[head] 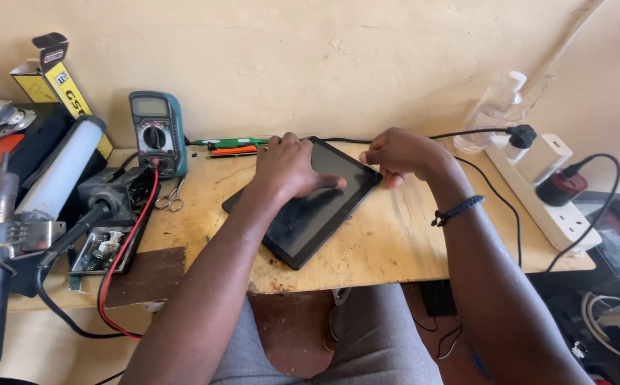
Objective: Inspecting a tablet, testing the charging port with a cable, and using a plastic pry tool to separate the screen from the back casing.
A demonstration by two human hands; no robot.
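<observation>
- The left hand (290,165), at centre frame, lies palm-down and spread on the black flat glass-faced tablet (304,207), thumb stretched across the dark screen; it presses rather than grips.
- The right hand (399,154), right of centre, is curled with fingertips pinched at the tablet's upper right corner edge.
- The tablet rests diagonally on the pale scuffed wooden workbench (395,242), centre frame, its lower corner near the front edge.
- Judgement: thin, stiff, smooth-faced and fragile at the glass; likely light. Best held by opposite edges, not the screen.
- Containers: a clear plastic bottle (494,113), upper right, looks nearly empty; an open yellow-and-black cardboard box (53,75), upper left, contents not visible.
- Left of the tablet: small steel scissors (172,196) and a teal digital multimeter (156,132). Right: a white power strip (549,192) with plugs.
</observation>
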